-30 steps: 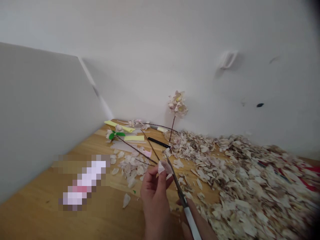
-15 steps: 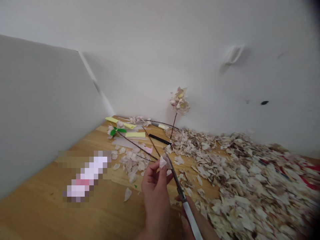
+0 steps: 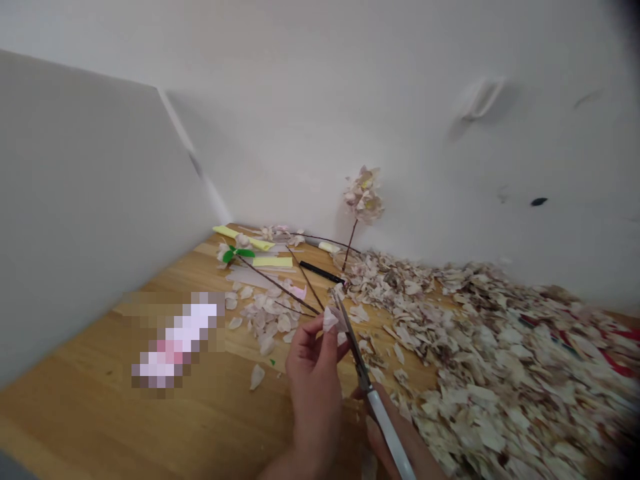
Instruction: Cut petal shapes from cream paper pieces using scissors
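Note:
My left hand (image 3: pixel 313 370) pinches a small pale pink paper petal (image 3: pixel 330 320) between thumb and fingers, held up over the wooden table (image 3: pixel 150 427). My right hand (image 3: pixel 395 440), low at the frame's bottom edge, grips scissors (image 3: pixel 363 377) with a white handle; their blades point up and touch the petal's right side. Just beyond the petal lie several cut petals (image 3: pixel 265 323) and thin brown wire stems (image 3: pixel 280 287).
A big heap of paper scraps (image 3: pixel 490 360) covers the table's right half. A finished paper flower (image 3: pixel 364 197) stands by the white wall. Yellow paper strips (image 3: pixel 270 262), a black pen (image 3: pixel 323 272) and a green-leaved bloom (image 3: pixel 233 253) lie at the back. A white panel (image 3: pixel 85 200) bounds the left.
Both hands stay together with the petal against the scissor blades. The view has tilted and slid slightly, so the scene sits a little higher and further right.

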A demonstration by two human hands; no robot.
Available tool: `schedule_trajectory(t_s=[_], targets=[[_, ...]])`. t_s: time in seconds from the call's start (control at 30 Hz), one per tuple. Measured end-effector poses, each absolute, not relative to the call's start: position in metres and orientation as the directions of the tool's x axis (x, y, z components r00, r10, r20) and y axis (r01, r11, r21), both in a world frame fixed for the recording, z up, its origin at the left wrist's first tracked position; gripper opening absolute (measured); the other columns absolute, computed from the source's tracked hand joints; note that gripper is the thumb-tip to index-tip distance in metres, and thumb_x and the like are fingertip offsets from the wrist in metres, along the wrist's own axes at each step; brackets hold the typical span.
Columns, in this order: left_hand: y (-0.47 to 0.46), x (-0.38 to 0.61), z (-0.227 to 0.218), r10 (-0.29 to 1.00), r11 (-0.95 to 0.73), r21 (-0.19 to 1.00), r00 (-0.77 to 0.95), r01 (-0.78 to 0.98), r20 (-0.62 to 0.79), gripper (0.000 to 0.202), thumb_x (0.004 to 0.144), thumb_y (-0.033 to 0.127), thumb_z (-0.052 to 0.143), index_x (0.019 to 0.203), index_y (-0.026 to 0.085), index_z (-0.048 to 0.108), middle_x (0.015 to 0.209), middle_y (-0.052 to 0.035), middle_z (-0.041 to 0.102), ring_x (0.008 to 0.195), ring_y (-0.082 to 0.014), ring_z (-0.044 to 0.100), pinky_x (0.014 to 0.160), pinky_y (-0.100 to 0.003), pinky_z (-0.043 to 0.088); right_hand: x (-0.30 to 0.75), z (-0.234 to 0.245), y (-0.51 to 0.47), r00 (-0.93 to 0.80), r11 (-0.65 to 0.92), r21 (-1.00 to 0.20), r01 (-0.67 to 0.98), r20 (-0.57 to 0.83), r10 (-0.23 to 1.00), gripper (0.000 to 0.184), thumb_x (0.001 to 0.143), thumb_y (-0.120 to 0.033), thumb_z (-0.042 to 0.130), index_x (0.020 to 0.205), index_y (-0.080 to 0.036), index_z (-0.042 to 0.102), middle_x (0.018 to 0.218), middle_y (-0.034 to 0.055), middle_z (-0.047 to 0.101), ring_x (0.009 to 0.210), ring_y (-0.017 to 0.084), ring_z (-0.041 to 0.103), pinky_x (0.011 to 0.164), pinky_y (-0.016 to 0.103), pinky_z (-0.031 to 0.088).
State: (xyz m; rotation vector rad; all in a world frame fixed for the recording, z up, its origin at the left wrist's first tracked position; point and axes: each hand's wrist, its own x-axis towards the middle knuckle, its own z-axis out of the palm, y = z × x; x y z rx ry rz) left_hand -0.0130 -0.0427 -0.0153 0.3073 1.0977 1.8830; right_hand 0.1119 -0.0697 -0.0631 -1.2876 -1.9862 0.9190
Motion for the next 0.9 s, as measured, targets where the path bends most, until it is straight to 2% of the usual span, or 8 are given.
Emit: schedule_trajectory(t_s=[0.53,0.9], targets=[[-0.0437,-0.0179,-0.0145,0.818,-0.154,0.817,-0.536,-0.555,-0.210,0.020,0.069,0.032,0.067,0.077,0.016,0.058,0.079,-0.0026,0.064,0.072,-0.0140,0.061,0.058,-0.027,0.056,0.1091,-0.0544,-0.0663,-0.305,0.229,-0.817,0.529,0.069,0.950,0.025,0.088,-0.030,0.051,0.111,-0.020,0.054,0.115,0.0057,0.056,0.093,0.019,0.058,0.078,0.038,0.050],[-0.0445,-0.0212,-0.0153,0.829,-0.195,0.837,-0.542,-0.511,-0.138,0.020,0.070,0.030,0.065,0.084,0.019,0.058,0.085,-0.0018,0.064,0.070,-0.0148,0.064,0.056,-0.027,0.056,0.1073,-0.0529,-0.0670,-0.310,0.228,-0.816,0.530,0.064,0.949,0.025,0.088,-0.030,0.051,0.111,-0.020,0.054,0.115,0.0058,0.056,0.092,0.018,0.058,0.078,0.038,0.050]])
